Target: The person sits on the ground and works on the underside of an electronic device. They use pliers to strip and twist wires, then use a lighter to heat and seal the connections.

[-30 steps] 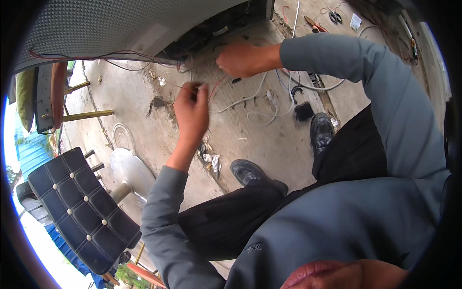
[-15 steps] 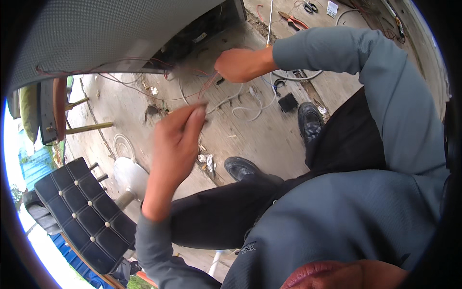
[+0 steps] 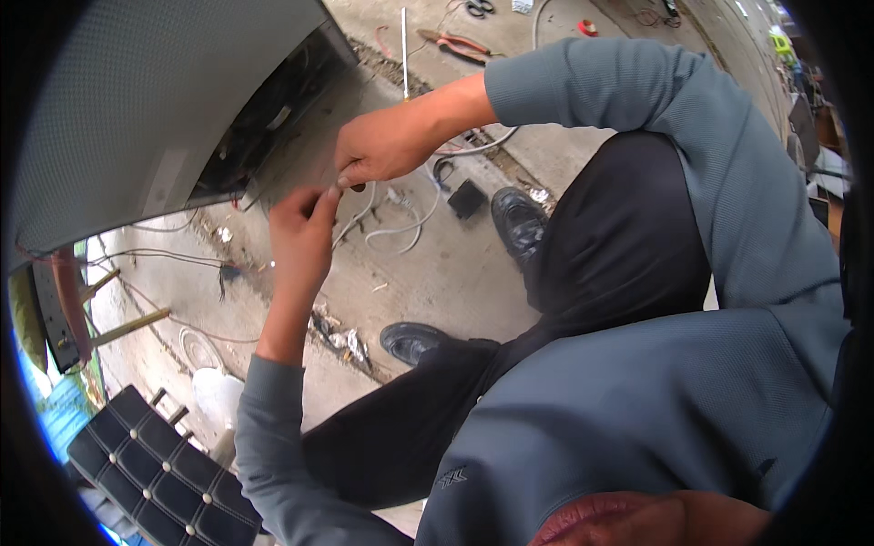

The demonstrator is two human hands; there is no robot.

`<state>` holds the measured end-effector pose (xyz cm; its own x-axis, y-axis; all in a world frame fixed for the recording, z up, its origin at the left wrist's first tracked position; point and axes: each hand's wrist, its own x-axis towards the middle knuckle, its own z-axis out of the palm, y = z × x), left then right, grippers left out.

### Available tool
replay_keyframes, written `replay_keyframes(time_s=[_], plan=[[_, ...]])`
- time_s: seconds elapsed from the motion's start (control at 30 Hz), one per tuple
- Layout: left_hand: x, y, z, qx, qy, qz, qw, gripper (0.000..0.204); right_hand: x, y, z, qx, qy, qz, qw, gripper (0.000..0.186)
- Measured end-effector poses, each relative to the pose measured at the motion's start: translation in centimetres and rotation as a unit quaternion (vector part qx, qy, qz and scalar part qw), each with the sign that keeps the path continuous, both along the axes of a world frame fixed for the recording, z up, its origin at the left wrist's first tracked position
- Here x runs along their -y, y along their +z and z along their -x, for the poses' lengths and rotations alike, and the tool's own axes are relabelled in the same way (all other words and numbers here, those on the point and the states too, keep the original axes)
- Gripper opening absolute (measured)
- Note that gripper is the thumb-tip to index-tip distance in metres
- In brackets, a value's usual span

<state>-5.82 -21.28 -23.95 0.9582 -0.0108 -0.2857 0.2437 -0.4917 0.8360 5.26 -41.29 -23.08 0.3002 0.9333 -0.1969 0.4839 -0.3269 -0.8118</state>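
Note:
My left hand [image 3: 305,232] and my right hand [image 3: 387,146] meet at the fingertips, in front of the large grey appliance [image 3: 173,91]. Both are closed in a pinch. A small dark bit shows below my right fingers, but what the two hands hold is too small and hidden to name. Thin dark wires [image 3: 177,257] trail across the floor left of my left hand. A pale cable [image 3: 401,238] lies in loops beneath the hands, beside a small black square block [image 3: 467,198]. The appliance's dark open underside [image 3: 273,109] is just beyond my left hand.
Pliers with red handles [image 3: 455,43], black scissors [image 3: 479,8] and a red roll [image 3: 587,27] lie on the far floor. A thin white rod [image 3: 405,55] points away beyond my right wrist. A black tufted seat [image 3: 164,469] is at lower left. Scraps [image 3: 346,341] litter the floor.
My right hand has come to my left hand, and their fingertips now touch. Red wires that ran by my right hand no longer show there. The whole view has shifted.

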Motion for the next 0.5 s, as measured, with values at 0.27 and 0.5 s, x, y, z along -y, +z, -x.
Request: replay_keyframes(time_s=[0.27,0.5], plan=[[-2.1,-1.5,2.1,0.02,0.045,0.025,0.998,0.021,13.6,-2.0,-4.9,0.271,-0.104,-0.078,0.954,0.024],[0.2,-2.9,-0.6,-0.014,0.098,0.073,0.992,0.02,20.0,-5.0,-10.0,0.402,-0.298,-0.038,0.865,0.029]])
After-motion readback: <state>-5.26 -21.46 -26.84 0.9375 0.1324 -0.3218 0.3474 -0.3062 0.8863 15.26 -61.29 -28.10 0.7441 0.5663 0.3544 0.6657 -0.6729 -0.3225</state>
